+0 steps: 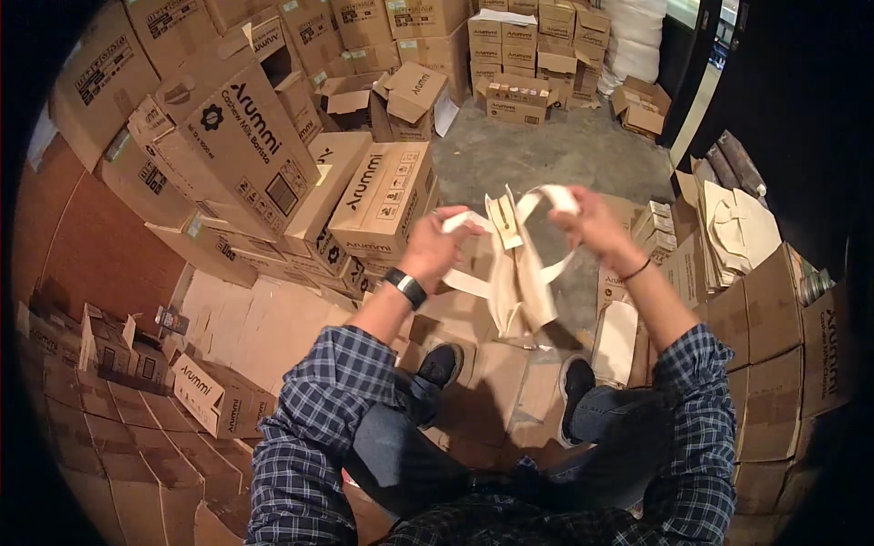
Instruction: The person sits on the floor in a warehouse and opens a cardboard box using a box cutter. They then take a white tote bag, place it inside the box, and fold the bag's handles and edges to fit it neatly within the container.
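Observation:
A cream cloth tote bag (538,298) hangs in front of me above the floor, its top facing up and its mouth parted slightly. My left hand (435,244) is closed round one white strap (467,221) at the bag's left. On the other side, my right hand (596,226) grips the second strap (549,195), which loops over toward the bag. A small pale flap with a dark mark (506,221) shows at the far end of the bag's top. What lies deep inside the bag is hidden.
Stacked brown cartons (382,198) rise at the left, with more at the back (519,45). Flat cream bags (739,223) lie piled on boxes at the right. Flattened cardboard (496,387) covers the floor round my shoes; bare grey concrete (555,155) lies beyond.

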A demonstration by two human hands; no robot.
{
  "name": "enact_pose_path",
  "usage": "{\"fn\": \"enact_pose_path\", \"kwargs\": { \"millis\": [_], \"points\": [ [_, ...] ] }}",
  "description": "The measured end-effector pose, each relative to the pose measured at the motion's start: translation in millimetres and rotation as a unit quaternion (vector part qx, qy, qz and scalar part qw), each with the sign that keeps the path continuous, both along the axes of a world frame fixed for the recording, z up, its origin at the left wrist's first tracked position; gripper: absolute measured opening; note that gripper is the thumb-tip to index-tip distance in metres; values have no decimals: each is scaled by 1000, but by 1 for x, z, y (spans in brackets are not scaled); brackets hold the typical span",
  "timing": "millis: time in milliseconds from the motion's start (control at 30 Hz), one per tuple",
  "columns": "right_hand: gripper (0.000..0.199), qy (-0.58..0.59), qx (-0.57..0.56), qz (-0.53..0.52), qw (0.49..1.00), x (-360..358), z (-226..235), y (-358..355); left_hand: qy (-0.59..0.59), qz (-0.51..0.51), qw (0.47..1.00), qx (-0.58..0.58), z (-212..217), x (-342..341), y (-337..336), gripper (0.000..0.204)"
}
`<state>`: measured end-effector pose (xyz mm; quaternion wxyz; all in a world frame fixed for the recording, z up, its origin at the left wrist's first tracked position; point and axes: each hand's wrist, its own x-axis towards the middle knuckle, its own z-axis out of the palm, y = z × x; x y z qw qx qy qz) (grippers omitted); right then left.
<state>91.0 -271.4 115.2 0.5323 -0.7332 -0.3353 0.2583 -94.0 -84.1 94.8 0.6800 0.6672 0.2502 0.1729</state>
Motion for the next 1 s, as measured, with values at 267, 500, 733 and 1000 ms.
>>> {"fn": "enact_pose_path", "kwargs": {
  "millis": [267,500,733,1000],
  "points": [
    [32,-125,-129,-208,962,157,-113,-81,-33,40,988,-143,-10,-36,57,36],
    [21,-460,-76,368,805,-86,-130,15,-30,-169,976,-137,-3,-32,-13,39],
    [28,-307,-362,352,807,-120,-301,9,38,-381,923,-28,1,-25,-121,35],
    [33,-273,-340,232,870,-82,-310,-15,-84,-346,927,114,37,-52,-121,38]
  ]
}}
